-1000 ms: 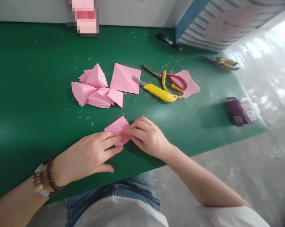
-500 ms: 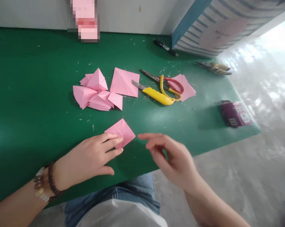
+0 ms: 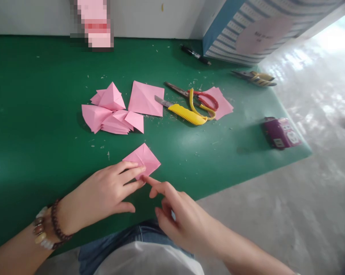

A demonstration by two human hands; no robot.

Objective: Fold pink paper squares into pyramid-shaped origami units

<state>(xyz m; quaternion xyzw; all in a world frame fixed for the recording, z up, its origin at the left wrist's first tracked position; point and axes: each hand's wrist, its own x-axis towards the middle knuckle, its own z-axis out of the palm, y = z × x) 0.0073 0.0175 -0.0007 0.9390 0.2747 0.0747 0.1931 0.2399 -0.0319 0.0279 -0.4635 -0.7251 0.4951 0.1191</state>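
Observation:
A folded pink paper square (image 3: 149, 160) lies on the green table near its front edge, one corner pointing away from me. My left hand (image 3: 109, 189) rests flat with its fingers spread, the fingertips pressing on the paper's left and lower part. From the right, my right hand (image 3: 176, 210) touches the paper's near corner with its extended index finger, beside the left fingertips. The other right fingers are loosely curled and hold nothing. Behind the square sits a pile of folded pink papers (image 3: 115, 121), with a creased pink sheet (image 3: 146, 98) to its right.
Yellow-handled scissors (image 3: 186, 114) and red-handled scissors (image 3: 208, 99) overlap near more pink sheets (image 3: 224, 105). Farther out are a black pen (image 3: 195, 55), pliers (image 3: 257, 78), a purple box (image 3: 281, 133) and a striped box (image 3: 247, 32). The green table (image 3: 218, 164) ends at the right.
My right hand has moved left and toward me, its index finger now touching the paper's near corner. My left hand stays on the paper. The whole view has shifted slightly.

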